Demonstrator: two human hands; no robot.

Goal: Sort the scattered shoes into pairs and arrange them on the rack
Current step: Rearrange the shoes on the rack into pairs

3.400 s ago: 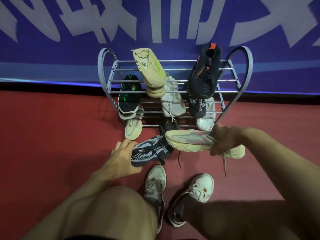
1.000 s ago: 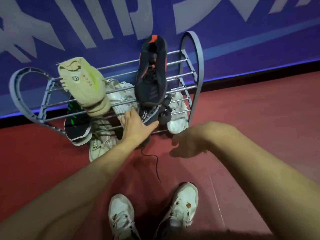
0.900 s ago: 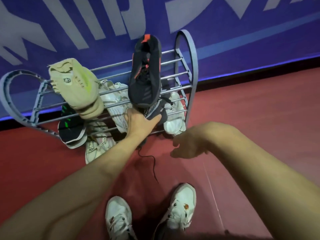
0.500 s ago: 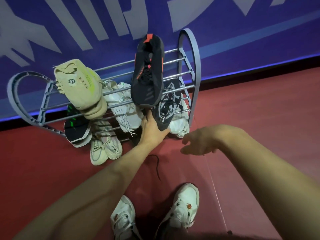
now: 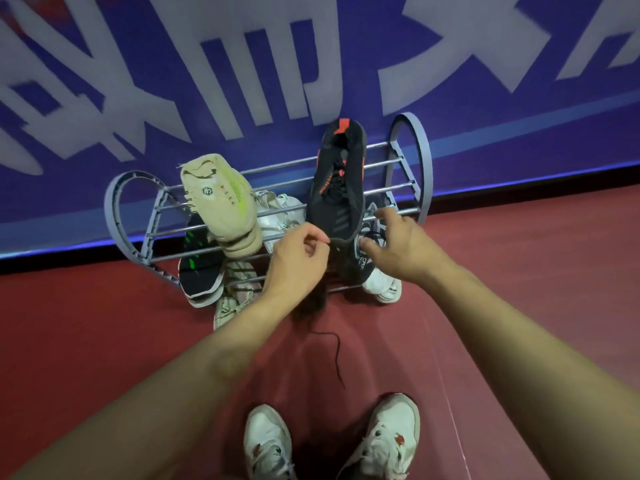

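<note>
Dark red floor (image 5: 519, 306) meeting a blue wall banner (image 5: 485, 81) with large pale lettering; grey tube rack (image 5: 410, 161) against it, crowded with shoes. Left hand (image 5: 294, 258) pinched shut on the toe edge of the black-and-red sneaker (image 5: 337, 188) lying on the upper bars. Right hand (image 5: 398, 247) spread wide over the grey patterned sneaker (image 5: 363, 261) just below, a loose black lace (image 5: 336, 351) trailing on the floor.

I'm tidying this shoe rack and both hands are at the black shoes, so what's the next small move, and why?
Probably seat the black patterned shoe squarely on its bars. The right hand rests on it below the black and red shoe, the left hand pinches at that shoe's toe, and a loose black lace trails across the floor; tuck it in next.
</note>
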